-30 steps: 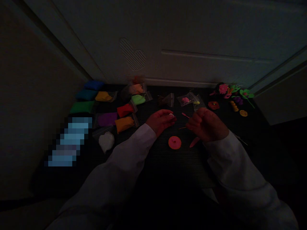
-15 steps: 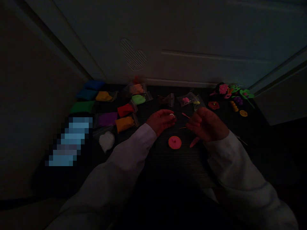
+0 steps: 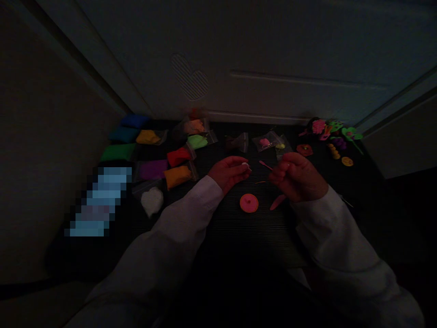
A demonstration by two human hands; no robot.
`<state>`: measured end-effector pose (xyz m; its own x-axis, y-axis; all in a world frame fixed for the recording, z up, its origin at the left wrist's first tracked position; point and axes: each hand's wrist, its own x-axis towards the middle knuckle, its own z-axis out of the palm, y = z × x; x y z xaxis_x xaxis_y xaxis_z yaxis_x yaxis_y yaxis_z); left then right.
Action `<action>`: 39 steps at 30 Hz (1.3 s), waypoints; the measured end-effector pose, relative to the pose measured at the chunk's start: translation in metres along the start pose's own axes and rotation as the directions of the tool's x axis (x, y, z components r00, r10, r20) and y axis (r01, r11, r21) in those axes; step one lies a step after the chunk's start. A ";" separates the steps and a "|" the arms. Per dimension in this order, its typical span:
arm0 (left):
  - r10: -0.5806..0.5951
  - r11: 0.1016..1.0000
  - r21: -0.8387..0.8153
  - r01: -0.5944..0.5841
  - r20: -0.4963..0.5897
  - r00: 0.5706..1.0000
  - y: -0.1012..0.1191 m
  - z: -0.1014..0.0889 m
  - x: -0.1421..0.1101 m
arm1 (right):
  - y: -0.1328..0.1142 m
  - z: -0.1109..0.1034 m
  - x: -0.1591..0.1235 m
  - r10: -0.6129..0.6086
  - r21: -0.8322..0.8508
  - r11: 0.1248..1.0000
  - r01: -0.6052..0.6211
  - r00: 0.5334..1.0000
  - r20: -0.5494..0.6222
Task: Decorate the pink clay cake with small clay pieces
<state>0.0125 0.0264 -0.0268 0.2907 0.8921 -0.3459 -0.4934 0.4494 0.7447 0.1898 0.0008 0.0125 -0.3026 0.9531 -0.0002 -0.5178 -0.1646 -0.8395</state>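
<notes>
In dim light, my left hand (image 3: pixel 232 172) is closed around a small white piece of clay (image 3: pixel 245 165) at its fingertips. My right hand (image 3: pixel 299 177) is raised to the right of it, fingers curled into a pinch; what they hold, if anything, is too dark to make out. Between and below the hands lies a pink disc with an orange rim (image 3: pixel 249 203). A pink modelling tool (image 3: pixel 265 164) lies just left of my right fingers, and a pink blade-like tool (image 3: pixel 277 202) lies under that hand. A thin orange strand (image 3: pixel 261 182) rests between the hands.
Bags of coloured clay spread over the left and back of the dark table, including purple (image 3: pixel 153 170), orange (image 3: pixel 178 176) and white (image 3: pixel 152 201). A blurred lit screen (image 3: pixel 100 200) is at left. Finished clay flowers (image 3: pixel 318 126) stand at the back right, before a pale panel (image 3: pixel 273 54).
My right hand has shifted very slightly to the right, its fingers still curled. My left hand and the white piece stay in place.
</notes>
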 end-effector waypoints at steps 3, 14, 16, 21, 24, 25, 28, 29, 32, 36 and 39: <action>0.004 1.000 0.000 -0.004 -0.001 1.000 0.000 0.000 0.000 | 0.000 0.000 -0.001 -0.003 0.004 1.000 0.003 1.000 0.004; 0.045 0.996 0.084 -0.043 -0.021 0.999 0.001 0.001 -0.001 | 0.000 0.003 0.000 -0.002 0.020 1.000 0.001 0.996 0.085; 0.081 0.990 0.117 -0.076 -0.037 0.996 0.002 0.001 -0.001 | -0.001 0.004 0.001 -0.005 0.018 1.000 0.004 0.997 0.082; 0.111 0.981 0.163 -0.106 -0.024 0.994 0.005 0.001 -0.002 | -0.004 0.006 0.004 -0.009 0.016 1.000 0.009 1.000 0.025; 0.081 0.979 0.186 -0.082 0.012 0.997 0.005 0.001 -0.004 | -0.003 0.005 0.005 0.001 0.006 1.000 -0.001 1.000 -0.010; 0.069 0.978 0.196 -0.072 0.023 0.997 0.005 0.001 -0.004 | -0.002 0.004 0.005 -0.001 0.008 1.000 0.001 1.000 -0.004; 0.044 0.972 0.230 -0.053 0.043 0.998 0.004 0.000 -0.005 | -0.001 0.002 0.004 -0.013 0.029 0.999 0.012 0.999 0.032; 0.043 0.969 0.240 -0.052 0.044 0.998 0.003 0.000 -0.004 | 0.000 0.001 0.004 -0.017 0.034 0.999 0.016 0.999 0.040; 0.059 0.965 0.254 -0.067 0.038 0.998 0.003 0.000 -0.003 | -0.001 0.002 0.004 -0.018 0.030 0.999 0.017 0.999 0.034; 0.069 0.964 0.256 -0.078 0.045 0.997 0.003 -0.001 -0.002 | -0.002 0.004 0.003 -0.015 0.004 1.000 0.015 1.000 -0.004; 0.075 0.968 0.238 -0.084 0.047 0.996 0.003 -0.001 -0.002 | -0.002 0.004 0.004 -0.011 -0.003 1.000 0.011 1.000 -0.017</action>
<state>0.0098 0.0259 -0.0247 0.2910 0.9202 -0.2619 -0.3063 0.3489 0.8857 0.1864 0.0038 0.0161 -0.2831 0.9591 -0.0001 -0.5187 -0.1532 -0.8411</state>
